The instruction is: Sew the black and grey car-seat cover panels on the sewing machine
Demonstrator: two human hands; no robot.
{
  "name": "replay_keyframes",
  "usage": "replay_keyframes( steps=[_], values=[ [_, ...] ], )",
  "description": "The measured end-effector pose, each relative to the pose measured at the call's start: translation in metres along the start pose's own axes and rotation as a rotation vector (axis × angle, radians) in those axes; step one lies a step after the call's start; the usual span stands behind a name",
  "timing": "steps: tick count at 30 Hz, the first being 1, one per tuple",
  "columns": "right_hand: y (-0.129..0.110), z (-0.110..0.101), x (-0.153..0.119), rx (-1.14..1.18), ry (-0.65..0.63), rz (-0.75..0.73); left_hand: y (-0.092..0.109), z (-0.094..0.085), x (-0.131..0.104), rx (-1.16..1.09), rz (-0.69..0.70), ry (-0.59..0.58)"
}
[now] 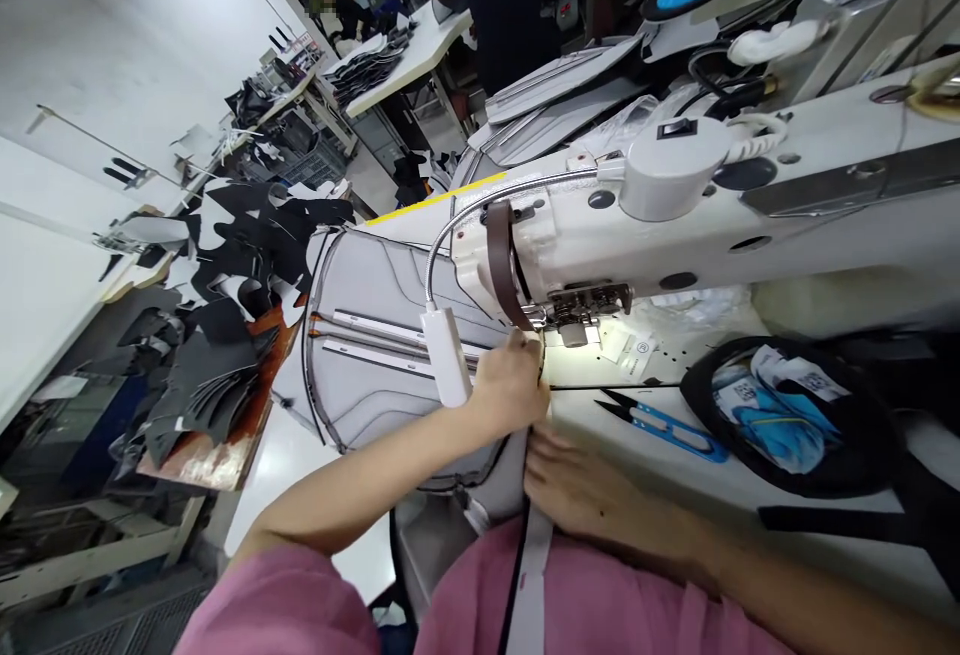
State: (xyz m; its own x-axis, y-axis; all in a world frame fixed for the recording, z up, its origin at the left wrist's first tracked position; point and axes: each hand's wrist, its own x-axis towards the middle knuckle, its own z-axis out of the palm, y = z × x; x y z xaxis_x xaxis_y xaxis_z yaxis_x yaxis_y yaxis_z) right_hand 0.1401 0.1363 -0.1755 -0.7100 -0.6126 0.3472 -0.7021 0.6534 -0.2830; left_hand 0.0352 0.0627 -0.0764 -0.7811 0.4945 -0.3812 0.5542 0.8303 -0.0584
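Note:
A grey sewn panel (pixel 375 280) with dark piping and two white strips lies left of the sewing machine (pixel 555 245). At the panel's right edge, just beside the lit needle area, my left hand (pixel 510 385) is closed on the fabric, fingers bent. My right hand (pixel 566 480) lies below it, fingers together, against a grey strip with a black edge (pixel 534 575) that runs down over my lap. A small white lamp (pixel 446 355) on a bendy neck hangs over the panel, near my left wrist.
Blue thread snips (pixel 675 432) and a black round pouch (pixel 787 415) lie on the right of the table. Dark cut pieces (pixel 210 375) are piled at the left. More grey panels (pixel 562 95) are stacked behind the machine, where a person in dark clothes (pixel 495 5) stands.

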Motion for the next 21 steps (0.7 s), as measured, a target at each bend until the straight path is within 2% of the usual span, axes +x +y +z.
replay_keyframes(
  steps=[2,4,5,7,9,11,15,18,21],
  values=[
    [-0.006,-0.003,0.001,0.171,-0.048,-0.175,-0.003,-0.012,-0.02,0.007,0.03,-0.058],
    [-0.013,-0.004,0.001,0.269,-0.037,-0.228,-0.006,-0.02,-0.034,-0.007,0.047,-0.153],
    [-0.017,-0.003,0.0,0.256,0.005,-0.197,-0.007,-0.021,-0.038,-0.015,0.045,-0.201],
    [-0.027,0.002,-0.004,0.1,0.117,-0.045,-0.006,-0.018,-0.037,-0.018,0.042,-0.26],
    [-0.037,0.009,-0.01,-0.104,0.208,0.128,-0.003,-0.009,-0.031,-0.024,0.044,-0.253],
    [-0.043,0.015,-0.016,-0.21,0.219,0.219,-0.001,0.001,-0.026,-0.033,0.056,-0.202],
    [-0.041,0.017,-0.019,-0.213,0.163,0.256,0.0,0.011,-0.018,-0.018,0.06,-0.115],
    [-0.035,0.013,-0.015,-0.173,0.142,0.23,0.001,0.008,-0.008,-0.024,0.061,-0.096],
    [-0.034,0.014,-0.011,-0.212,0.175,0.256,0.003,0.004,0.01,-0.007,0.028,-0.096]
  ],
)
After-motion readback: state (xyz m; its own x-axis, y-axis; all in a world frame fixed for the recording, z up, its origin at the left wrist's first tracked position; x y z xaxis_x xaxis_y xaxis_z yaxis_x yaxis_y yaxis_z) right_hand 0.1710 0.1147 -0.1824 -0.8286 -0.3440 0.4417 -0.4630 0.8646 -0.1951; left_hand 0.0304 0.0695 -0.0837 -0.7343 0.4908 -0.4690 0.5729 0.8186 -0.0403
